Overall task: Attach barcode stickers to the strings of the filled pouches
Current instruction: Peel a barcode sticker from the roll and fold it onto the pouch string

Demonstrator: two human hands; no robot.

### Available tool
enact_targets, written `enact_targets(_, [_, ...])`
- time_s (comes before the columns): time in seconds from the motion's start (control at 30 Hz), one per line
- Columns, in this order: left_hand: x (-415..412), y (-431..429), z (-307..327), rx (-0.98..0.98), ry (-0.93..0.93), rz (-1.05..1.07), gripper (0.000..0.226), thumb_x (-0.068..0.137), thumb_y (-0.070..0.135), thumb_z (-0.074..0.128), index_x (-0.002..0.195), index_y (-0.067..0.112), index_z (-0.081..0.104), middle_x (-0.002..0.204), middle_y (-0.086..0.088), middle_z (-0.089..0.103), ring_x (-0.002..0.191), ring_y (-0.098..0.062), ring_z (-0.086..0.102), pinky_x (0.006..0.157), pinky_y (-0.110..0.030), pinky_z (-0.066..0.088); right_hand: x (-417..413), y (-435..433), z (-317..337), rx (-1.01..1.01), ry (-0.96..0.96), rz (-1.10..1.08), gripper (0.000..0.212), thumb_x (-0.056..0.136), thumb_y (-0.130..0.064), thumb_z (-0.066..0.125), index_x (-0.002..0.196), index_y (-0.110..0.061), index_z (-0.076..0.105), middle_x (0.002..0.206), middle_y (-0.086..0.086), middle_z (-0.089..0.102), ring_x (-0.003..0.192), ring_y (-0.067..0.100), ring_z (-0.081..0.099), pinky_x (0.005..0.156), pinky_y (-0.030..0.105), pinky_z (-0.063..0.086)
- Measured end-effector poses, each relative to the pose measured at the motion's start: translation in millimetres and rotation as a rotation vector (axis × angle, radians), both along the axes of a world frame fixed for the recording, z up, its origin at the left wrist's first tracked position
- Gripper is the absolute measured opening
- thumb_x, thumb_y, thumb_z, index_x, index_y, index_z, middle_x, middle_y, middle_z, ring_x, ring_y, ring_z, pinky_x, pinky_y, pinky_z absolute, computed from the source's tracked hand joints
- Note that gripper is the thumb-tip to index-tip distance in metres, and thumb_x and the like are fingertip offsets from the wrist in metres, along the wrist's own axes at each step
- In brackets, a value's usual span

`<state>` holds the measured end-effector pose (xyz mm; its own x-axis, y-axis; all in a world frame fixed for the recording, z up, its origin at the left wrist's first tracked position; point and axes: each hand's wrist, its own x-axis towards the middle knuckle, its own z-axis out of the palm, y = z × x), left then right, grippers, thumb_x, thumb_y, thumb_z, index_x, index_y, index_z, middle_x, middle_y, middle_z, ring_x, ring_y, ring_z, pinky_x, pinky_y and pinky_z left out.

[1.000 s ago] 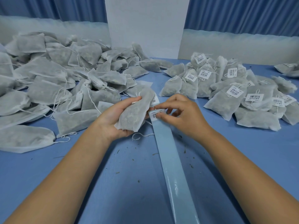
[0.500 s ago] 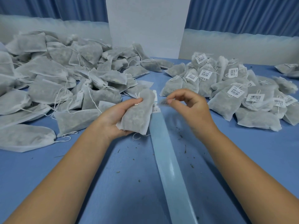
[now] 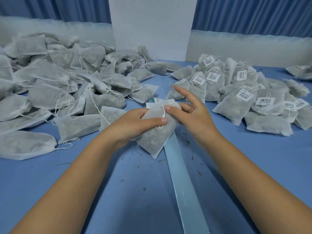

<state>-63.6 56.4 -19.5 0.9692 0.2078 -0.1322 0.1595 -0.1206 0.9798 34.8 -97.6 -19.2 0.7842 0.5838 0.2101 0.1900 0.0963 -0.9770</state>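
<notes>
Pouches (image 3: 50, 92) without labels heap at our left. Our left hand (image 3: 133, 124) grips one pouch (image 3: 155, 134) above the sticker strip (image 3: 182, 174), thumb on its string (image 3: 163, 115); our right hand (image 3: 195, 115) touches it with loose, spread fingers. Labelled pouches (image 3: 234, 107) lie right.

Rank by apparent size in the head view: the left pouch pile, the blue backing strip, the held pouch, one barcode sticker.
1. left pouch pile
2. blue backing strip, though nearness to the camera inflates it
3. held pouch
4. barcode sticker

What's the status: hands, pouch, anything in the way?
Left grip holds the white filled mesh pouch, thumb on its white string. Right grip thumb touches pouch top, index raised. String not yet tagged. Pale blue backing strip lies underneath.
</notes>
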Motion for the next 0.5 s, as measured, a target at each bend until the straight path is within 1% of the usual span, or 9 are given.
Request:
enact_targets(0.07, [-1.3, 1.9, 0.2, -0.001, 0.000, -0.003, 0.014, 0.083, 0.029, 0.079, 0.094, 0.021, 0.076, 0.097, -0.001, 0.077, 0.089, -0.017, 0.073, 0.074, -0.027, 0.053, 3.2, -0.7, -0.2, 0.030, 0.054, -0.007, 0.060, 0.083, -0.015, 0.076, 0.135, -0.035, 0.052, 0.091, 0.001, 0.076, 0.078, 0.008, 0.069, 0.068, 0.016, 0.051])
enact_targets(0.1, [-2.2, 3.2, -0.1, 0.006, 0.004, -0.010, 0.016, 0.081, 0.029, 0.080, 0.094, 0.021, 0.076, 0.098, -0.004, 0.077, 0.089, -0.019, 0.073, 0.075, -0.032, 0.051, 4.6, -0.8, -0.7, 0.040, 0.081, -0.007, 0.060, 0.083, -0.015, 0.076, 0.134, -0.035, 0.053, 0.092, 0.001, 0.076, 0.082, 0.010, 0.070, 0.072, 0.020, 0.053])
enact_targets(0.17, [-3.0, 5.3, -0.7, 0.011, 0.012, -0.007, 0.016, 0.079, 0.029, 0.082, 0.091, 0.021, 0.076, 0.096, -0.007, 0.077, 0.085, -0.020, 0.072, 0.073, -0.035, 0.050, 5.2, 0.2, -0.9, 0.041, 0.099, -0.020, 0.058, 0.083, -0.015, 0.077, 0.133, -0.035, 0.055, 0.092, 0.001, 0.075, 0.085, 0.012, 0.069, 0.078, 0.025, 0.055])
enact_targets(0.2, [-2.6, 6.2, -1.1, 0.009, 0.013, 0.004, 0.013, 0.080, 0.028, 0.081, 0.090, 0.021, 0.076, 0.094, -0.006, 0.077, 0.082, -0.018, 0.072, 0.071, -0.032, 0.051, 4.9, 1.0, -0.4, 0.034, 0.087, -0.040, 0.055, 0.083, -0.017, 0.077, 0.131, -0.035, 0.057, 0.088, 0.000, 0.072, 0.083, 0.010, 0.066, 0.076, 0.022, 0.054])
enact_targets(0.27, [-1.2, 7.2, -1.3, 0.005, 0.021, 0.041, 0.011, 0.082, 0.026, 0.079, 0.089, 0.020, 0.075, 0.089, -0.001, 0.077, 0.079, -0.014, 0.072, 0.063, -0.025, 0.052, 3.9, 1.6, 2.2, 0.037, 0.056, -0.103, 0.043, 0.083, -0.021, 0.076, 0.121, -0.036, 0.064, 0.077, -0.006, 0.059, 0.075, 0.006, 0.055, 0.068, 0.014, 0.048])
enact_targets(0.33, [0.0, 7.2, -1.3, 0.005, 0.030, 0.098, 0.015, 0.080, 0.028, 0.080, 0.092, 0.018, 0.074, 0.087, 0.002, 0.077, 0.077, -0.011, 0.072, 0.059, -0.019, 0.052, 3.2, 0.0, 5.6, 0.066, 0.041, -0.148, 0.026, 0.085, -0.023, 0.075, 0.108, -0.035, 0.071, 0.078, -0.006, 0.052, 0.072, 0.004, 0.049, 0.065, 0.013, 0.045])
enact_targets(0.4, [1.6, 7.5, -2.4, 0.013, 0.026, 0.172, 0.018, 0.079, 0.029, 0.081, 0.092, 0.018, 0.074, 0.083, 0.004, 0.077, 0.074, -0.008, 0.071, 0.058, -0.018, 0.051, 2.1, -1.8, 8.4, 0.087, 0.038, -0.152, 0.012, 0.086, -0.022, 0.074, 0.094, -0.030, 0.074, 0.076, -0.008, 0.057, 0.065, 0.000, 0.048, 0.062, 0.014, 0.043])
enact_targets(0.43, [2.0, 7.4, -3.0, 0.014, 0.023, 0.202, 0.019, 0.079, 0.029, 0.081, 0.092, 0.018, 0.073, 0.082, 0.005, 0.076, 0.072, -0.008, 0.071, 0.059, -0.020, 0.051, 1.6, -1.9, 9.0, 0.079, 0.035, -0.144, 0.007, 0.086, -0.021, 0.073, 0.088, -0.028, 0.074, 0.071, -0.013, 0.061, 0.061, -0.002, 0.049, 0.060, 0.014, 0.042])
enact_targets(0.5, [2.9, 6.8, -3.8, 0.018, 0.023, 0.232, 0.021, 0.079, 0.028, 0.081, 0.095, 0.016, 0.073, 0.084, 0.002, 0.076, 0.073, -0.011, 0.070, 0.065, -0.024, 0.051, -0.4, -1.0, 9.4, 0.033, 0.034, -0.108, 0.007, 0.086, -0.019, 0.072, 0.082, -0.024, 0.074, 0.061, -0.020, 0.062, 0.056, -0.005, 0.051, 0.056, 0.010, 0.041])
